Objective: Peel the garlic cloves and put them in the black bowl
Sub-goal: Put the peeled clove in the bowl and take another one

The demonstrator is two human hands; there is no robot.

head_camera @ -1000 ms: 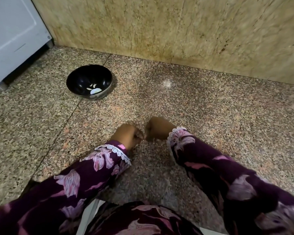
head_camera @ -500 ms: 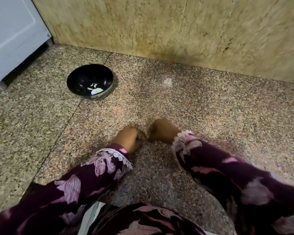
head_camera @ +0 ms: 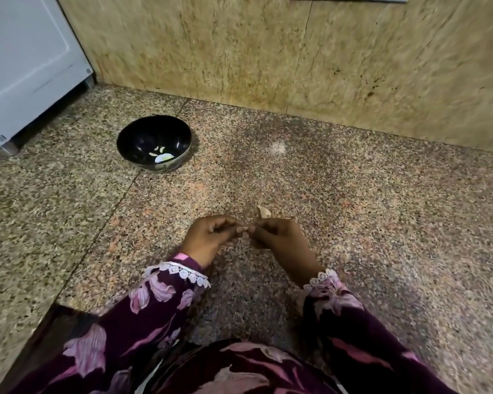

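Hands, left (head_camera: 211,237) and right (head_camera: 279,237), fingertips meeting, pinch a garlic clove (head_camera: 246,229) between them.

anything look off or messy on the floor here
One small thing: a loose scrap of garlic skin lies on the floor just beyond the right hand, not in the black bowl. Nothing looks spilled or damaged.

The floor (head_camera: 353,194) is showing as polished speckled granite with a dull sheen. The wall panels (head_camera: 239,52) are appearing as mottled tan stone, smooth. The black bowl (head_camera: 154,143) is reflecting light as glossy glaze or plastic. The sleeves (head_camera: 154,308) are presenting as soft printed cloth with lace trim. The cabinet (head_camera: 26,52) is showing a matt white finish.
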